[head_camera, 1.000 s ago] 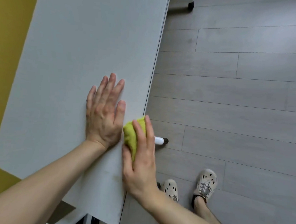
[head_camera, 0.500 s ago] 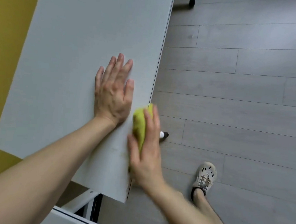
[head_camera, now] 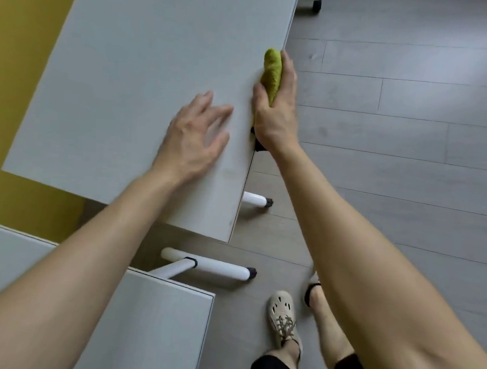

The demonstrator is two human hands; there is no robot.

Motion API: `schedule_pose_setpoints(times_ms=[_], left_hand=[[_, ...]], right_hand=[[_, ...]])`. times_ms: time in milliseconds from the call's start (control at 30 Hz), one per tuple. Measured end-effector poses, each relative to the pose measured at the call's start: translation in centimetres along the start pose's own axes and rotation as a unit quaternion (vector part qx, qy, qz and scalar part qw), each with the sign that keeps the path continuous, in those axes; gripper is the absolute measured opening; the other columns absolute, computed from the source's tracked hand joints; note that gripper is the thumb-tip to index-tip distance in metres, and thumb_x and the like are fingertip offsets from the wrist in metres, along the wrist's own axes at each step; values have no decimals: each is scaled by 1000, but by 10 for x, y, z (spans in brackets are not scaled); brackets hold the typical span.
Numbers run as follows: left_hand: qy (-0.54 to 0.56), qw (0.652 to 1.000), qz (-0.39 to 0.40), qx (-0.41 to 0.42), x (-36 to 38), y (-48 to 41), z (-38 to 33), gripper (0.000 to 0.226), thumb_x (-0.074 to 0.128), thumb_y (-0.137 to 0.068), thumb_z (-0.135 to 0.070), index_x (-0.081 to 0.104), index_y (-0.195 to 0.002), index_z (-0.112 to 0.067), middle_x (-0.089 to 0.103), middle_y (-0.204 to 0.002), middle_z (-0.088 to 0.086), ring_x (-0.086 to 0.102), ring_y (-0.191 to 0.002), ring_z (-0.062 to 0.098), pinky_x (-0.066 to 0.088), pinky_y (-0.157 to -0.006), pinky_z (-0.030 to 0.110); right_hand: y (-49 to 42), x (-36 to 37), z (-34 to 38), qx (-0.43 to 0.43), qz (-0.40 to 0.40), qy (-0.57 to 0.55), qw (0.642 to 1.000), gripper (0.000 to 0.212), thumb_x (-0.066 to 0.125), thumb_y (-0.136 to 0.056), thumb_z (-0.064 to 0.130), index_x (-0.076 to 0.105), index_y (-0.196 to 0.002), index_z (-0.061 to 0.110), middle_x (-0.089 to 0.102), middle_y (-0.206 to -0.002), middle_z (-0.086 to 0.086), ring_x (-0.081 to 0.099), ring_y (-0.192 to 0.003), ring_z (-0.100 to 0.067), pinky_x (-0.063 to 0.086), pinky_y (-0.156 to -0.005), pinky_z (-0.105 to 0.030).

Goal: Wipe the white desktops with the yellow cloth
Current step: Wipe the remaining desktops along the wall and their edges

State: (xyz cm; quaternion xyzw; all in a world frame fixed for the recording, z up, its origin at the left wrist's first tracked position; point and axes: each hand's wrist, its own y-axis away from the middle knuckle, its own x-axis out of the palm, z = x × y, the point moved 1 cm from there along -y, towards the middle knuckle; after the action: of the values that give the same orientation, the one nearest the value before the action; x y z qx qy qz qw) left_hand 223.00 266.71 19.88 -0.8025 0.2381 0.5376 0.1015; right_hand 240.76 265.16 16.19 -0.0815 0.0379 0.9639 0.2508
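Right hand [head_camera: 276, 111] grips bunched yellow cloth [head_camera: 273, 68] along white bench [head_camera: 144, 62] edge to wipe it; left hand [head_camera: 195, 142] flat, likely bracing bench.

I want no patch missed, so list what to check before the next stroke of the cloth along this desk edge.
1. Grip: right hand holds the yellow cloth: ok.
2. Contact: cloth lies on the right edge of the far desktop: ok.
3. Brace: left hand rests on that desktop, fingers spread: ok.
4. Far desktop wiped all over: cannot tell.
5. Near desktop wiped: cannot tell.
6. Footing: shoe stands apart from the white desk leg: ok.
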Motion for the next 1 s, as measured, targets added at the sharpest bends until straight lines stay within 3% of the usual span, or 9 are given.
schedule_pose_setpoints(times_ms=[100,233,367,533,633,700,833,900,1000], left_hand=[[-32,989,121,-75,-36,77,33,86,72,-81,-76,41,-159,-56,16,-181,4,13,-167,24,17,-134,52],[-50,979,169,-102,-41,110,42,114,86,-73,-67,14,-161,-66,-7,-182,-6,-7,-168,18,11,-136,53],[-62,976,176,-109,-38,105,40,114,84,-78,-66,9,-164,-64,-12,-181,-8,-11,-167,17,7,-137,50],[-90,973,187,-98,-35,107,41,110,75,-85,-71,-1,-164,-63,-19,-179,-9,-16,-166,16,0,-136,46],[-96,972,191,-94,-34,107,40,109,72,-88,-70,-5,-165,-61,-23,-178,-10,-19,-166,16,-1,-136,46],[-97,971,195,-96,-34,107,40,109,71,-89,-70,-7,-165,-61,-24,-177,-10,-19,-165,16,-2,-136,46],[-99,971,196,-95,-28,111,37,104,68,-95,-65,-8,-166,-58,-25,-177,-9,-21,-165,17,-4,-136,47],[-96,972,195,-89,-23,114,36,99,64,-100,-62,-9,-166,-57,-26,-177,-8,-23,-165,18,-6,-136,49],[-97,971,198,-92,-18,116,35,96,61,-103,-60,-11,-166,-56,-27,-177,-7,-24,-164,19,-8,-135,48]], right_hand=[[117,7,1,-7,20,-15,1000,73,60,-107,18,25,-171,13,16,-180,-9,13,-166,-11,9,-130,-19],[236,6,8,10,71,-21,997,75,63,-107,11,23,-170,20,8,-182,-3,6,-165,-2,8,-130,-17],[137,8,4,29,54,4,998,74,59,-102,21,27,-168,9,20,-176,-15,16,-164,-14,10,-125,-10],[30,0,8,43,11,26,999,73,58,-105,21,25,-170,16,28,-171,-8,30,-155,-18,31,-121,-32],[64,2,13,68,-11,9,998,73,60,-108,17,23,-171,18,31,-170,-4,35,-144,-7,25,-105,-13],[125,7,10,77,-14,11,997,73,61,-107,15,25,-170,15,32,-170,-3,32,-148,-2,24,-109,-9],[259,-13,6,99,114,38,988,80,65,-105,12,22,-170,30,29,-167,23,23,-143,26,22,-108,3],[282,-47,-3,113,182,64,975,79,66,-105,13,26,-166,42,35,-162,28,30,-142,24,30,-112,-5],[267,-95,-16,174,146,132,965,68,66,-107,24,34,-166,30,44,-163,11,42,-146,2,31,-124,-23]])
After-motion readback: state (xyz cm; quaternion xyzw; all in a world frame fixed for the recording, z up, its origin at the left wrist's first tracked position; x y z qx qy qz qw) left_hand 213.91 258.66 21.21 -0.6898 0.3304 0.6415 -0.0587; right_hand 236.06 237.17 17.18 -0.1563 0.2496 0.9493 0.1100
